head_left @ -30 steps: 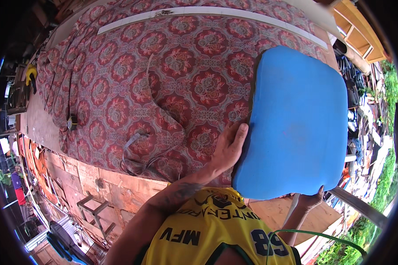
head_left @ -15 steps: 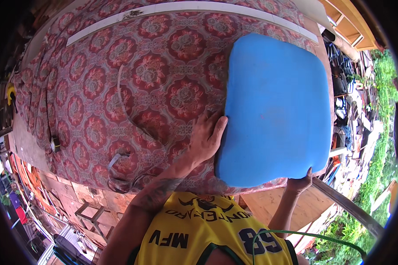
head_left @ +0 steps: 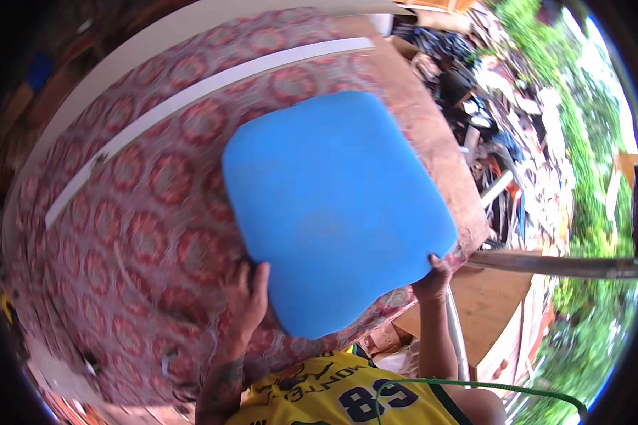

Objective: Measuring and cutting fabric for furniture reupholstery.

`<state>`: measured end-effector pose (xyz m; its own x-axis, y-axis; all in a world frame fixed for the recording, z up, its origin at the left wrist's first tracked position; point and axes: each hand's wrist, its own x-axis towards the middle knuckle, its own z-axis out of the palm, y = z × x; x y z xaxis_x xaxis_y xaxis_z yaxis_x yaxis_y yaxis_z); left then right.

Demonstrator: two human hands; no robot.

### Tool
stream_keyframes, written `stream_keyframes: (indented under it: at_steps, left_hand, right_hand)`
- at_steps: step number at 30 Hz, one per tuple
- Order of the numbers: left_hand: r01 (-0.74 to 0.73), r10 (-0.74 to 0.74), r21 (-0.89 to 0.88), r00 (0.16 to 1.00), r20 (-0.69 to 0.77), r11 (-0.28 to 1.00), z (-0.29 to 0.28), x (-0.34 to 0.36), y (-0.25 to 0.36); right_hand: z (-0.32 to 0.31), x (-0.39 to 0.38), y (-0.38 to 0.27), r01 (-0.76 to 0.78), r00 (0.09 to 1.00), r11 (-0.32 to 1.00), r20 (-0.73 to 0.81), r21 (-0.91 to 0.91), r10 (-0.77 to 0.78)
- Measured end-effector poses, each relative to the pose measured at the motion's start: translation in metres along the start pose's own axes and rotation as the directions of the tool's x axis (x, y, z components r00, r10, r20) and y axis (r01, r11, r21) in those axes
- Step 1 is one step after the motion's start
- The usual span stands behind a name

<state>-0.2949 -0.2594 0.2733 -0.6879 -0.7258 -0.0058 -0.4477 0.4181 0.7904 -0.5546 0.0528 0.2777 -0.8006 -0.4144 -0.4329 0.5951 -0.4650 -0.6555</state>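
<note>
Where hands [head_left: 244, 294] grip: patterned fabric [head_left: 142, 212] around.

Foam pad [head_left: 337, 205] sits on the patterned cloth [head_left: 142, 234], left grip [head_left: 247, 297] on its near-left edge, right grip [head_left: 432, 278] on its near-right corner. Cloth spreads left of and beyond the left grip; a strip [head_left: 198, 92] runs across it past the pad. Scrap pile [head_left: 503, 134] is right of and beyond the right grip, board [head_left: 489, 304] just right of it.

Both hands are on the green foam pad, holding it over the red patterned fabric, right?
Not green: the head view shows a blue foam pad. The left hand and right hand do hold its lower edge over the red patterned fabric.
</note>
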Motion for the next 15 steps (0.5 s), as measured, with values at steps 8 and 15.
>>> stream_keyframes:
  at_steps: [8,15]
  left_hand:
    - [0.158,-0.124,-0.444,0.987,0.104,0.882,0.007,0.005,0.011]
    - [0.276,-0.253,-0.375,0.961,0.111,0.885,0.003,0.001,0.033]
  right_hand:
    - [-0.003,-0.011,-0.009,0.002,1.0,0.999,0.012,0.033,-0.002]
    - [-0.007,-0.019,-0.032,-0.041,0.999,0.981,0.027,-0.191,0.047]
